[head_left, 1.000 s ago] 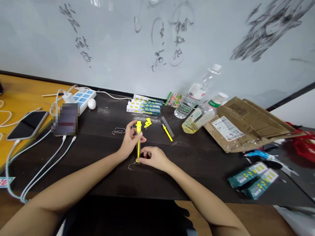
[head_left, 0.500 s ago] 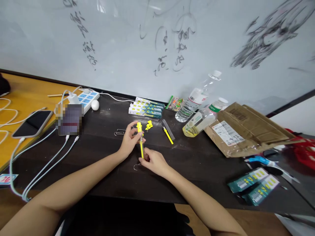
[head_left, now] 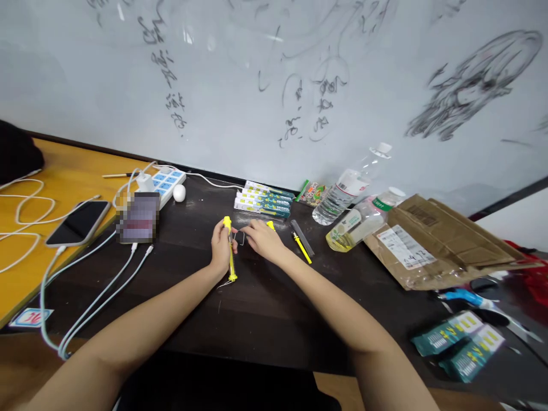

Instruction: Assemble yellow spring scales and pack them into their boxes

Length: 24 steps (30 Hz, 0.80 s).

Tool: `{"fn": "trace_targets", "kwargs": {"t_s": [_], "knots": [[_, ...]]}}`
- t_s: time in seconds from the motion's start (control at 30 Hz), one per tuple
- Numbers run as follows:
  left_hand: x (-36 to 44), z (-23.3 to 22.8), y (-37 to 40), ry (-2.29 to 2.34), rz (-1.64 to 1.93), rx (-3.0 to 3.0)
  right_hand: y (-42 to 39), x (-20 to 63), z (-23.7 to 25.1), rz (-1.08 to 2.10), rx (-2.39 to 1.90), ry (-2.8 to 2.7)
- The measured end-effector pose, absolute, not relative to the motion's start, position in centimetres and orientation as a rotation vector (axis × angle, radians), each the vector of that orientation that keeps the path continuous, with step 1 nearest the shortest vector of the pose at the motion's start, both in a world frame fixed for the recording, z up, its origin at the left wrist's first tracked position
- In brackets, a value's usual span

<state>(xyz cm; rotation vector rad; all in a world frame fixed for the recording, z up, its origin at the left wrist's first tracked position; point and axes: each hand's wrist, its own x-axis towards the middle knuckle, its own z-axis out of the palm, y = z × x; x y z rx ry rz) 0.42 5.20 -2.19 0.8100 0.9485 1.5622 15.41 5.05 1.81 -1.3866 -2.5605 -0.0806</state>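
Note:
My left hand (head_left: 221, 246) grips a slim yellow pen-like tool (head_left: 231, 258), held nearly upright with its lower tip on the dark table (head_left: 265, 308). My right hand (head_left: 264, 240) reaches across just right of it. Its fingertips pinch a wire paper clip (head_left: 238, 238) lying on the table between the two hands. A second bent wire (head_left: 224, 283) lies by the tool's lower tip. A small yellow part (head_left: 270, 225) shows behind my right hand. Another yellow tool (head_left: 303, 249) and a grey sleeve (head_left: 301, 235) lie to the right.
Stacked slim boxes (head_left: 263, 201) sit behind the hands. Two plastic bottles (head_left: 347, 189) and a cardboard parcel (head_left: 428, 240) lie to the right, teal packets (head_left: 458, 339) at the near right. To the left are a power strip (head_left: 165, 181), cables and a phone (head_left: 79, 222).
My right hand left the tool's lower end and moved up and left to the paper clip. My left hand now holds the tool alone. The view shifted a little.

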Motion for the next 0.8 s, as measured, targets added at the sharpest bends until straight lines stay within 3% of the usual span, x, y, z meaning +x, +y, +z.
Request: {"fn": "trace_targets", "kwargs": {"t_s": [0.1, 0.43, 0.63, 0.73, 0.8], "knots": [[0.6, -2.3, 5.1, 0.947, 1.541, 0.793, 8.1, 13.0, 1.9, -0.183, -1.326, -2.75], [0.6, -2.0, 4.8, 0.875, 1.487, 0.795, 11.7, 10.7, 4.6, 0.05, -1.51, -3.129], [0.9, -2.4, 4.5, 0.833, 1.4, 0.886, 10.8, 14.6, 5.0, 0.01, -1.616, -2.774], [1.1, -2.3, 4.1, 0.808, 1.332, 0.95, 8.4, 17.8, 4.8, 0.302, -1.521, -2.478], [1.1, -1.9, 3.7, 0.79, 1.252, 1.027, 6.1, 19.5, 3.9, 0.708, -1.401, -2.182]]}}
